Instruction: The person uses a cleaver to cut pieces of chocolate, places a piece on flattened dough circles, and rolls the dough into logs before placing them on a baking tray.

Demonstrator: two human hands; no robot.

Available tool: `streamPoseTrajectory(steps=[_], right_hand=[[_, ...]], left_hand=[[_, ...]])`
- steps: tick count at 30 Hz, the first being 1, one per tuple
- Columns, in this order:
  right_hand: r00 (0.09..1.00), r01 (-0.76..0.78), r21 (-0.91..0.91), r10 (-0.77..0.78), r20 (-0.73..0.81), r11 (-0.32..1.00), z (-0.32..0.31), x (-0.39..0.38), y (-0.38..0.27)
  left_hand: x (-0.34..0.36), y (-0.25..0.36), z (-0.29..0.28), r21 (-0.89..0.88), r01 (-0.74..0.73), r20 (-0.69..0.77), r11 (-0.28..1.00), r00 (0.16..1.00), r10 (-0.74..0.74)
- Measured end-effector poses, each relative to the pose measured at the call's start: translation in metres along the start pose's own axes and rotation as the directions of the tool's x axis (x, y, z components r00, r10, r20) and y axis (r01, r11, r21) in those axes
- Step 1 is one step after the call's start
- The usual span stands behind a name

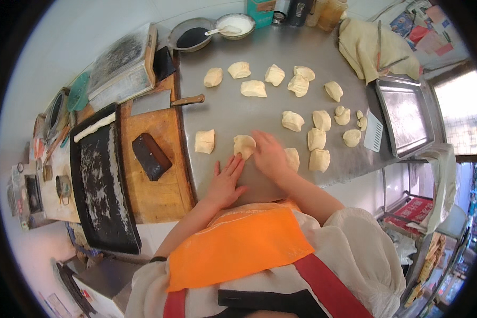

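Note:
Between my hands a piece of pale dough [244, 146] lies on the grey metal worktop [217, 108]. My left hand [227, 181] has its fingers stretched out, with the fingertips on the dough's near edge. My right hand [269, 153] lies along the dough's right side, fingers extended and touching it. Another dough piece [204, 141] rests a little to the left. Just right of my right hand a further dough piece [292, 159] is partly hidden by it. Several more dough pieces [317, 139] are spread over the far and right parts of the worktop.
At left, a cleaver [152, 103] and a dark block-shaped object [151, 157] lie on a wooden board [170, 192], beside a long black tray [90, 175]. Bowls [190, 35] stand at the back. A white slotted scraper [373, 131] and a metal tray [404, 117] are at right.

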State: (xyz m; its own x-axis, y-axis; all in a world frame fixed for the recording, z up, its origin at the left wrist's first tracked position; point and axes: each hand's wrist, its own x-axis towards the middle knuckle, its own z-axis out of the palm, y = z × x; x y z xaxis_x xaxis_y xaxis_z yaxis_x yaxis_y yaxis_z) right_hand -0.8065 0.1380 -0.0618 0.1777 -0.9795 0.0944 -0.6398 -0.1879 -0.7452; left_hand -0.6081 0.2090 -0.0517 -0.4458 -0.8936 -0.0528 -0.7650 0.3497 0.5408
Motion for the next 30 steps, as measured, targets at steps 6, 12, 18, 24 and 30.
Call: streamPoseTrajectory(steps=[6, 12, 18, 24, 30], right_hand=[[0.897, 0.398, -0.344, -0.283, 0.338, 0.85, 0.039, -0.017, 0.015], [0.826, 0.429, -0.221, -0.28, 0.49, 0.876, 0.008, -0.006, 0.001], [0.797, 0.53, -0.33, -0.326, 0.508, 0.781, 0.009, -0.029, -0.015], [0.954, 0.064, -0.304, 0.031, 0.299, 0.951, 0.006, -0.03, -0.022], [0.827, 0.422, -0.287, -0.236, 0.511, 0.86, 0.001, 0.012, 0.003]], left_hand=[[-0.016, -0.01, -0.003, -0.036, 0.062, 0.027, 0.997, 0.998, -0.061], [-0.044, -0.016, -0.009, -0.229, 0.132, -0.259, 0.964, 0.947, -0.191], [-0.002, -0.012, -0.027, -0.281, 0.071, -0.361, 0.957, 0.916, -0.175], [0.012, -0.023, -0.014, -0.139, -0.078, -0.332, 0.987, 0.943, 0.027], [0.044, -0.028, -0.002, 0.051, -0.125, -0.052, 0.991, 0.99, 0.128]])
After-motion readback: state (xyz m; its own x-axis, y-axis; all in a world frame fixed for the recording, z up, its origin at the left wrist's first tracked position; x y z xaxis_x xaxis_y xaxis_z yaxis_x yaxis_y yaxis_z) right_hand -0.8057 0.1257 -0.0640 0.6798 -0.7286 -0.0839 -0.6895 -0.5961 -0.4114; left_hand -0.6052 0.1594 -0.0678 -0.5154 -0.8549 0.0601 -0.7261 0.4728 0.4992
